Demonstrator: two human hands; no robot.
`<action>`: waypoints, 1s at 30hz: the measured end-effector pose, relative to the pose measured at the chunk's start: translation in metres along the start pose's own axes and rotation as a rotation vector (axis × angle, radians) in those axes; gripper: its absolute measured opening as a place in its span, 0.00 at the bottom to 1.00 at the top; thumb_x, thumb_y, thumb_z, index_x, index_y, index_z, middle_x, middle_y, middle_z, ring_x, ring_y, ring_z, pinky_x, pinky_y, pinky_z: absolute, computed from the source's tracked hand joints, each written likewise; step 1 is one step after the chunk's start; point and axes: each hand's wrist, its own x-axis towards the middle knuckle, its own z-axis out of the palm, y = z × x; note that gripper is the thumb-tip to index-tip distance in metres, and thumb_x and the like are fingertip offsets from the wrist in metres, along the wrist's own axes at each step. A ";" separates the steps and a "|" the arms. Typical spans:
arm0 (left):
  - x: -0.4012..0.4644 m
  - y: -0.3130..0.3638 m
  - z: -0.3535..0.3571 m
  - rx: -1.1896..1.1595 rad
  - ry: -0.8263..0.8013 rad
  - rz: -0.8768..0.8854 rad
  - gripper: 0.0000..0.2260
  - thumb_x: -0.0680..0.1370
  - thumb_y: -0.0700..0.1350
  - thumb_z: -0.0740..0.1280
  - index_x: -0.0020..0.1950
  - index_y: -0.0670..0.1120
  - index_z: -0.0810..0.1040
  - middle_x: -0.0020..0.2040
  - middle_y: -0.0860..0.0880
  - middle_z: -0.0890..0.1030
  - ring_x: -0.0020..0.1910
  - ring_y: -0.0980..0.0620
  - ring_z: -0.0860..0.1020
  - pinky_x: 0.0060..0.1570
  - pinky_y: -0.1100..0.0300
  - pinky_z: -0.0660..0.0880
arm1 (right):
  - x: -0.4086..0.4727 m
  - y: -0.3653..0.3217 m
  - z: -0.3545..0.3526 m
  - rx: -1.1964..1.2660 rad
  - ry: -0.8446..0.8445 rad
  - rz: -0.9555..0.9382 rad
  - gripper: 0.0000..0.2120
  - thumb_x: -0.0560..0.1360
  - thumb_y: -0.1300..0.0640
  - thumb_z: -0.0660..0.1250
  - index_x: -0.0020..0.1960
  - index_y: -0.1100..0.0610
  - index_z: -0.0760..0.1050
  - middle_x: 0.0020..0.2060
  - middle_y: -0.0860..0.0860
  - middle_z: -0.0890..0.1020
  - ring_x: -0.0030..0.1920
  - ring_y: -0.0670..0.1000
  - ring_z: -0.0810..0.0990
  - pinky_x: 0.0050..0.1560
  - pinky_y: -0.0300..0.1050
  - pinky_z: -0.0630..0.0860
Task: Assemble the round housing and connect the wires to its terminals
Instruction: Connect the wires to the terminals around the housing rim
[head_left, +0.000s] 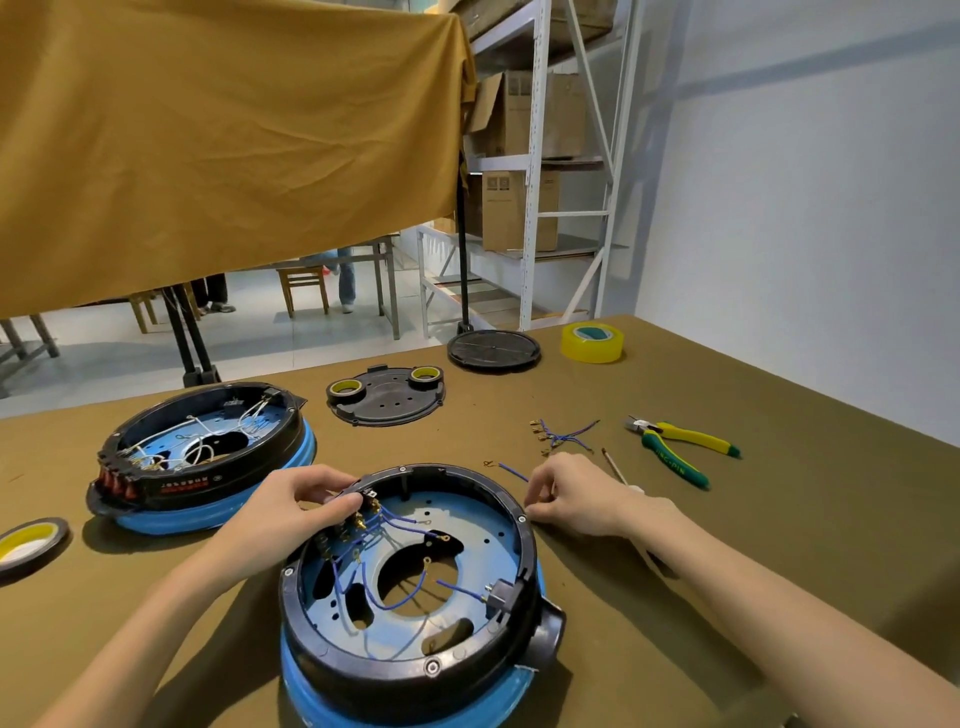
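Head view: left hand (291, 501) pinching the terminals of the near round black-and-blue plastic housing (410, 587), steadying them; right hand (576, 496) curled just beside its rim, grip content unclear.

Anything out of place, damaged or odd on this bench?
Nothing damaged or spilled. Several blue wires in the near housing end loose, ring lugs unattached. That fits unfinished wiring.
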 end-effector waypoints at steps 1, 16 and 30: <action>0.000 0.000 0.001 -0.004 0.003 -0.001 0.05 0.78 0.49 0.73 0.53 0.55 0.86 0.46 0.58 0.86 0.47 0.61 0.82 0.49 0.63 0.74 | -0.001 0.001 0.001 -0.017 0.024 0.007 0.04 0.78 0.49 0.73 0.44 0.46 0.81 0.42 0.43 0.80 0.44 0.44 0.79 0.42 0.39 0.73; -0.006 0.028 0.036 -0.010 0.197 -0.014 0.11 0.80 0.52 0.71 0.62 0.56 0.78 0.56 0.60 0.80 0.56 0.60 0.78 0.47 0.67 0.73 | -0.023 -0.067 -0.025 0.782 0.221 -0.180 0.05 0.82 0.60 0.68 0.51 0.62 0.81 0.38 0.51 0.85 0.34 0.46 0.76 0.37 0.39 0.74; -0.012 0.066 0.025 -0.505 0.245 0.173 0.10 0.77 0.45 0.73 0.59 0.49 0.84 0.48 0.51 0.88 0.48 0.57 0.86 0.48 0.69 0.79 | -0.040 -0.084 -0.012 0.576 0.104 -0.289 0.02 0.78 0.58 0.74 0.49 0.56 0.83 0.41 0.52 0.85 0.40 0.48 0.82 0.43 0.40 0.79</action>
